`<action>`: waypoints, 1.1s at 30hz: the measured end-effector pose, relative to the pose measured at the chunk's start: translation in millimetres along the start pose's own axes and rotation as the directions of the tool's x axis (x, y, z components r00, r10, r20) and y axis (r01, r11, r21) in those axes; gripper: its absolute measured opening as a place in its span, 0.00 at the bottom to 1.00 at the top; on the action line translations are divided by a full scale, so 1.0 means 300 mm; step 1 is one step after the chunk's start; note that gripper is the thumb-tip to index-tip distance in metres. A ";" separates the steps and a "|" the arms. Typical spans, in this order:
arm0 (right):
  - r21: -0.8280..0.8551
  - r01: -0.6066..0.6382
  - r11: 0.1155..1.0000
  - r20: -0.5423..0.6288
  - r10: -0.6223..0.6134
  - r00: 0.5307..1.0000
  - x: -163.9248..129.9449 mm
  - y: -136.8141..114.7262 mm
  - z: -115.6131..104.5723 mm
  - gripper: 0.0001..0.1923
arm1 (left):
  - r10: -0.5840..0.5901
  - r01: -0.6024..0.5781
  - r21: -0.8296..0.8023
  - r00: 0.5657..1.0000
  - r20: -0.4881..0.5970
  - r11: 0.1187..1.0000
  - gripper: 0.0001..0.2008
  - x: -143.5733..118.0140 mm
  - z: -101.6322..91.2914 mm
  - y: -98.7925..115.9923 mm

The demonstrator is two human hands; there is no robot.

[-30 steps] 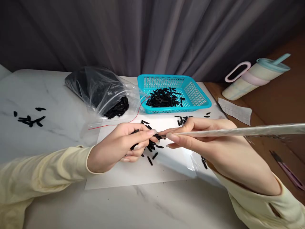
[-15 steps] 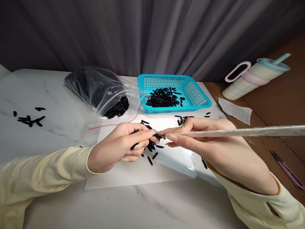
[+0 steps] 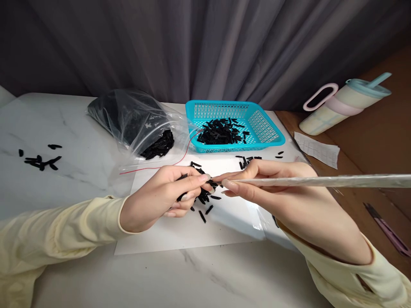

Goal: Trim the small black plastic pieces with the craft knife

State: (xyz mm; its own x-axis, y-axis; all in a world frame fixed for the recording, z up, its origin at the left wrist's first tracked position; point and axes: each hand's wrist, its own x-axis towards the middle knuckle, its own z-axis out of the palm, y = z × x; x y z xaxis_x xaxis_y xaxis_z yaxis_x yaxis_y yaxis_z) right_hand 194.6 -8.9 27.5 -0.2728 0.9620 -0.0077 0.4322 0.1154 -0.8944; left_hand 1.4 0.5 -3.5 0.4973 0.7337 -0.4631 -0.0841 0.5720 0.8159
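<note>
"Black pieces lie about the left hand; what's it pinching?"

"Can't tell. The right hand holds the silvery rod, running right; keeping both steady should help."

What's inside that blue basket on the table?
Small black pieces lie heaped in the blue basket; whatever is directly beneath the heap is covered and can't be seen.

Basket on table, pieces in it; bag left of basket, cup and slip right, curtain behind, sheet in front.
</note>
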 end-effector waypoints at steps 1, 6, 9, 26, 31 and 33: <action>-0.036 0.020 0.999 -0.011 -0.021 1.000 -0.002 -0.001 0.002 0.10 | 0.001 -0.001 0.001 1.000 0.000 1.000 0.12 0.001 -0.001 -0.002; -0.314 0.125 0.941 -0.039 -0.145 0.989 -0.037 0.004 0.042 0.11 | -0.005 0.005 0.006 1.000 -0.031 1.000 0.12 0.007 -0.004 -0.012; -0.459 0.221 0.860 -0.058 -0.278 0.959 -0.065 0.031 0.091 0.05 | -0.008 0.007 -0.014 0.999 -0.052 1.000 0.14 0.013 -0.006 -0.015; -0.545 0.370 0.752 -0.178 -0.535 0.826 -0.062 0.108 0.174 0.04 | -0.011 0.006 -0.097 0.998 -0.056 0.995 0.14 0.020 -0.004 -0.017; -0.290 0.224 0.930 -0.232 -0.296 0.927 -0.055 0.042 0.133 0.07 | 0.040 -0.044 -0.055 0.997 -0.061 0.998 0.12 0.010 -0.003 -0.011; -0.207 0.196 0.958 -0.215 -0.240 0.946 -0.052 0.019 0.103 0.09 | 0.057 -0.059 -0.043 0.997 -0.060 0.997 0.11 0.006 -0.001 -0.007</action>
State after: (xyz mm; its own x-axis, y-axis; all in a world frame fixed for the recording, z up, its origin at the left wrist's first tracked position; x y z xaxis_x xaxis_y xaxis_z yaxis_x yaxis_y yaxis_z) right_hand 174.8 -30.8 8.8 -0.1769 0.9361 0.3039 0.5388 0.3505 -0.7660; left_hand 2.1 0.7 -6.1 0.4393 0.7856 -0.4357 -0.1502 0.5425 0.8265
